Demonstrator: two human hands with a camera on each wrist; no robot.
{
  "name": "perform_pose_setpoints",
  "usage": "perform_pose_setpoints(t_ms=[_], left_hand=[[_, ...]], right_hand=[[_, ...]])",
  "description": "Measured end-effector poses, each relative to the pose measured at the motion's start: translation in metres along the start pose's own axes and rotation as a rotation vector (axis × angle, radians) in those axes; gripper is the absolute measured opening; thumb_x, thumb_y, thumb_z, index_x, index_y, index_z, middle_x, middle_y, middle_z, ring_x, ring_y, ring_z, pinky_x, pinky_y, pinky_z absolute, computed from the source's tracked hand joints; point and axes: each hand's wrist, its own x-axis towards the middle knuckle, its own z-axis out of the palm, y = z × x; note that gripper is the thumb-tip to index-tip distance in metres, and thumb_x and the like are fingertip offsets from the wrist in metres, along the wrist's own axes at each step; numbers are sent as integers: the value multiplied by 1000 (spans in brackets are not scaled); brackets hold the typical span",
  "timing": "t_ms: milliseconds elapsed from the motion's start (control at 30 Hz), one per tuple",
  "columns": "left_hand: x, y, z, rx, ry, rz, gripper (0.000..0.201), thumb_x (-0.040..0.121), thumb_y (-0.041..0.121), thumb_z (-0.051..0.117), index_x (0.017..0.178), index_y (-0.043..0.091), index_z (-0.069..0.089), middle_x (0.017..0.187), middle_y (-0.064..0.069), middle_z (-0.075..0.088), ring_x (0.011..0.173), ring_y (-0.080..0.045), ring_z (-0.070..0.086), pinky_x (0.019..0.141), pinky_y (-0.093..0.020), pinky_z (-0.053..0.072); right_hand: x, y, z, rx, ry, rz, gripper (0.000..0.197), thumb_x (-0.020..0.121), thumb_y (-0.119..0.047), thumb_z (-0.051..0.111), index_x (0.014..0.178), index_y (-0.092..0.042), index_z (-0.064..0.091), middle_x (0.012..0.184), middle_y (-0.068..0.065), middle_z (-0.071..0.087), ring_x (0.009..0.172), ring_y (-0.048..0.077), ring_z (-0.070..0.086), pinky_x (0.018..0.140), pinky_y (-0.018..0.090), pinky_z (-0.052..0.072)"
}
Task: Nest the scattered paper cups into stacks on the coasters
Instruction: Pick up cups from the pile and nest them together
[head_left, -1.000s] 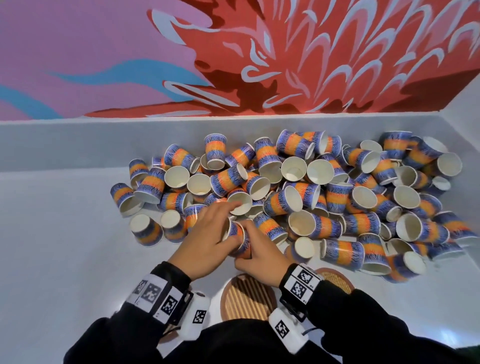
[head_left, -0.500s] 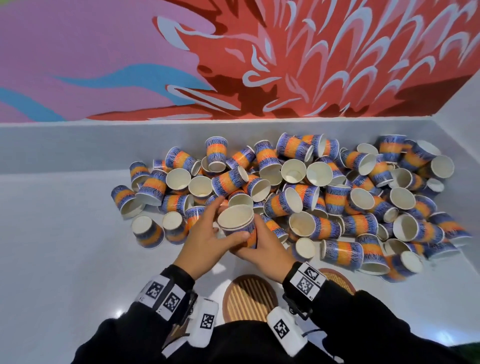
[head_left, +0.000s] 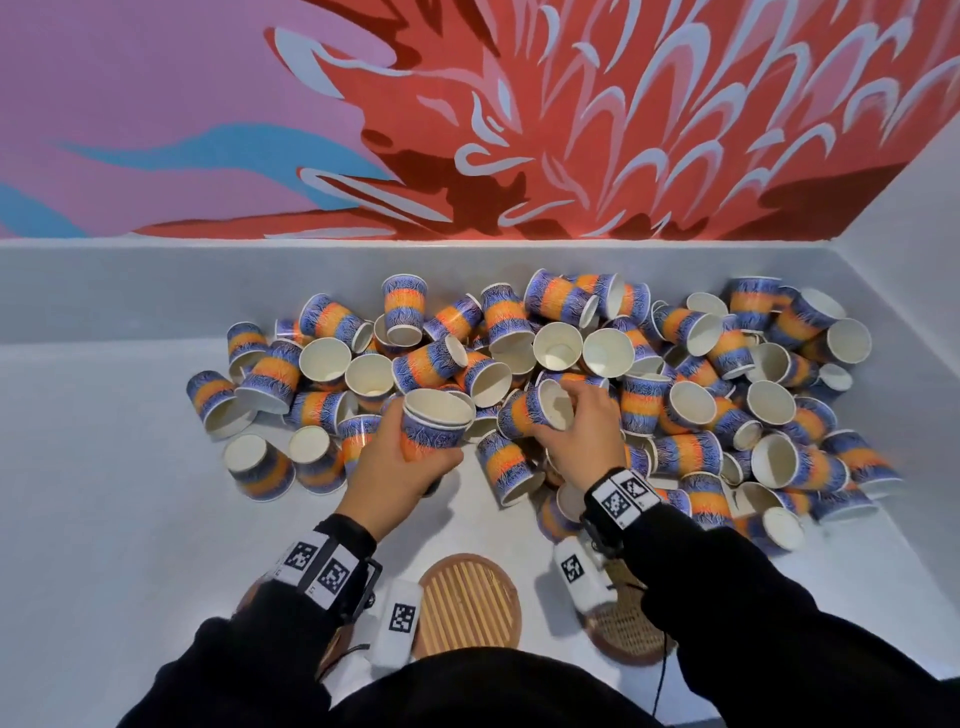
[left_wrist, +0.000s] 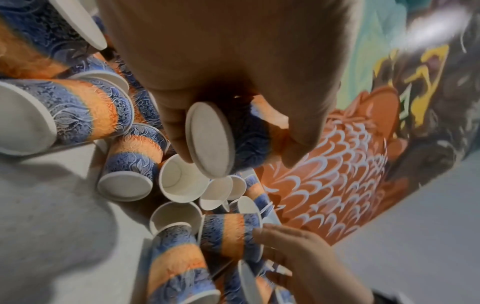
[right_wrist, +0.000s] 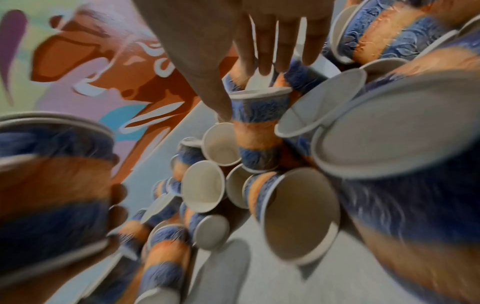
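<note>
Evidently the nested stack of at least two paper cups was light and thin-walled, so it would crush under a hard squeeze; the sound hold was round the wall below the rolled rims, which is where the left hand gripped it, fingers and thumb curled about its sides, mouth up and off the surface at the near edge of the pile. The right hand lay over a single cup resting on its side in the heap, fingers draped on it; whether they had closed round it I could not tell. Half a second earlier both hands had been together on the stack at the middle; now the right had left it and reached out to the right, while the left had carried the stack leftward. The slatted coaster nearest the body bore no cups, and a woven coaster showed partly under the right wrist.
</note>
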Motion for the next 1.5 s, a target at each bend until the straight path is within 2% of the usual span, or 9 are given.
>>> perform_pose_setpoints(t_ms=[133,333,500,700,800,1067,1167,1367,1500], left_hand=[[-1,-3,14,171,-25,18,57,81,22,85,124,41,54,98,11,72,78,-2,67,69,-25,52],[-5,1,31,319,-24,30,62,80,31,84,127,47,48,102,18,71,92,2,66,86,-35,58],[-11,15,48,356,-127,62,66,75,47,84,130,52,48,112,24,70,100,6,66,91,-34,57],[-19,31,77,308,-117,119,72,76,35,92,137,37,53,115,20,70,102,6,67,82,-13,50],[-23,32,82,345,-100,142,71,76,39,90,137,36,53,114,20,70,101,3,66,84,-20,53],[-30,27,86,390,-79,144,62,76,36,90,128,34,55,104,19,69,94,3,66,75,-12,47],[-31,23,83,383,-67,120,66,77,40,90,132,35,54,107,19,69,95,5,66,78,-13,50],[-33,10,71,341,-34,15,60,79,38,87,131,33,56,106,19,70,92,11,65,78,-15,49],[-37,-1,68,320,-53,-46,59,81,36,87,130,32,55,104,14,71,88,8,67,74,-17,50]], right_hand=[[20,2,-2,-107,-116,-30,18,87,-37,72,95,-21,75,94,5,74,97,31,67,85,40,53],[13,7,-34,14,2,-311,22,98,-36,59,83,-20,62,61,0,56,66,27,57,68,43,49],[-13,3,-78,354,-62,-425,12,102,-24,64,103,-21,75,81,-10,70,79,6,65,71,22,49],[-39,6,-62,389,-379,-540,21,104,-24,57,109,-16,76,91,-3,75,84,10,68,78,30,53],[-44,9,-59,450,-444,-488,30,106,-27,51,105,-10,76,87,7,73,82,20,66,78,41,53],[-48,18,-56,417,-433,-514,31,102,-31,54,104,-10,77,83,6,72,79,21,65,75,46,51],[-45,32,-55,529,-355,-388,26,99,-37,60,116,-25,77,105,-8,75,99,13,69,88,45,57],[-37,65,-52,-279,-515,-449,50,87,-58,69,130,-37,56,122,-7,46,118,19,48,91,38,51],[-45,63,-48,-455,-569,-663,52,89,-37,69,136,-44,50,122,-1,35,108,21,42,70,35,45]])
